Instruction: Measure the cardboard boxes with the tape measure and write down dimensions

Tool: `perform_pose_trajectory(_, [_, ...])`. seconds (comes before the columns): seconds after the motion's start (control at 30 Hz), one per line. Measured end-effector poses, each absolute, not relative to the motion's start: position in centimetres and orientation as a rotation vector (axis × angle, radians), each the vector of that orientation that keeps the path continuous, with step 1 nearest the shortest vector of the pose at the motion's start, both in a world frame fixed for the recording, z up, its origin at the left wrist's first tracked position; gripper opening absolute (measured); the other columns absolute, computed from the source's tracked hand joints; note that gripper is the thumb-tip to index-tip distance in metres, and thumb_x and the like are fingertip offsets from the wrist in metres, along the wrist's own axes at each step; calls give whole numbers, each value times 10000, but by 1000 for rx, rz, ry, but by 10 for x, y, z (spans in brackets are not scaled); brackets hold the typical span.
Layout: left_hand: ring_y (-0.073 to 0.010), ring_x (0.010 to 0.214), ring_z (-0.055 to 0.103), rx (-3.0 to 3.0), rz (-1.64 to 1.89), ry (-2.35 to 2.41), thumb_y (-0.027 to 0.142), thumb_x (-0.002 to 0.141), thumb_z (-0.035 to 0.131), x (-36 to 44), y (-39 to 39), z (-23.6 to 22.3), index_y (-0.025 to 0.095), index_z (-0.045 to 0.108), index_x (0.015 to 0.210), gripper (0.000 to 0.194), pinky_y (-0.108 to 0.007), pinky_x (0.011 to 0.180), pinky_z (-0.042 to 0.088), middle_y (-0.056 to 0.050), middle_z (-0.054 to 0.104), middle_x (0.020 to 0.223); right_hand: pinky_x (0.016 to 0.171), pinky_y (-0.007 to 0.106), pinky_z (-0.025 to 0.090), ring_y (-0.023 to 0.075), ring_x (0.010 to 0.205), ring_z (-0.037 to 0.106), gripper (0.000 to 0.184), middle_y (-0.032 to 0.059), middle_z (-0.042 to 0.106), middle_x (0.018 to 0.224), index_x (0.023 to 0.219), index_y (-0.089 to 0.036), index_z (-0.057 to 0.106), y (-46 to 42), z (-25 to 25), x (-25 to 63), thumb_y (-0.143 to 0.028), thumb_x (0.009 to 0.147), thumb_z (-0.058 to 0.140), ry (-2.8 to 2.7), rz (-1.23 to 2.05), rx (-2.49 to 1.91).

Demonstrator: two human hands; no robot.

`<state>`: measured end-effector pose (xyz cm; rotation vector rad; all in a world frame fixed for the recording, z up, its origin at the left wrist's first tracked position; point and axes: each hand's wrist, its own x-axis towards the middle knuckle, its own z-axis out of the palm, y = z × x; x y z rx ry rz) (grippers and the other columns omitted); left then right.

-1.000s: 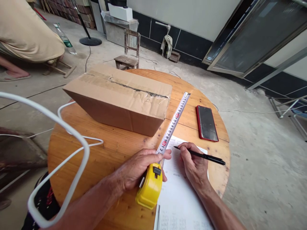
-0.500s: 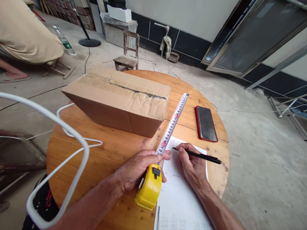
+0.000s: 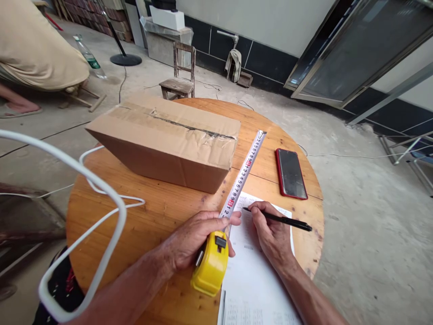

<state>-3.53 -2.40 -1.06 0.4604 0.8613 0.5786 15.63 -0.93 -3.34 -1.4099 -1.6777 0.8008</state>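
Observation:
My left hand is closed around a yellow tape measure, thumb on the blade just above the case. The printed blade runs away from me across the table, its end lying to the right of a taped cardboard box. In my right hand is a black pen, pinched between thumb and fingers, with its tip at handwriting near the top of a white sheet of paper. Part of the sheet is hidden beneath my right hand and forearm.
A red-cased phone lies on the round wooden table, right of the tape. A white curved frame crosses the left foreground. Beyond the table stands a small wooden chair. At upper left sits a person, beside a plastic bottle.
Both hands keep their grip on the tape measure and pen, with almost no movement. The view has shifted very slightly.

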Motion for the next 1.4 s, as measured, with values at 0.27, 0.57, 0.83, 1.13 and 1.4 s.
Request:
perform_pose_trajectory(0.27, [-99,435,533,459,574,868,321,865,501,-35,-24,-9,101,571,1227,429,-176,434,365,-83,677,581,509,232,347,106,529,426,132,-36,502,607,815,-188,590,-10,-33,156,-264,879,504,-1679,793,-1429])
perform_pose_trajectory(0.57, [-96,424,523,441,557,882,322,854,519,-33,-22,-9,108,565,1233,438,-171,428,358,-70,672,561,551,245,385,124,579,481,134,-17,553,660,820,-188,598,-9,-33,155,-261,877,502,-1690,772,-1427])
perform_pose_trajectory(0.83, [-97,427,535,442,569,871,314,868,499,-35,-24,-9,97,564,1232,429,-166,424,355,-73,674,563,537,238,367,115,569,465,121,-22,541,655,823,-193,596,-11,-34,156,-257,877,510,-1678,796,-1429])
perform_pose_trajectory(1.13, [-104,425,534,445,570,865,320,855,511,-34,-23,-9,95,570,1219,431,-170,419,349,-69,668,554,503,241,348,116,525,431,159,-24,516,605,786,-183,595,-10,-30,153,-288,865,506,-1667,770,-1450])
perform_pose_trajectory(1.4, [-101,429,534,452,573,869,308,863,504,-35,-23,-10,91,571,1219,422,-168,424,357,-65,667,553,501,244,354,122,530,453,162,-14,538,620,799,-184,603,-9,-30,151,-297,860,504,-1665,769,-1464])
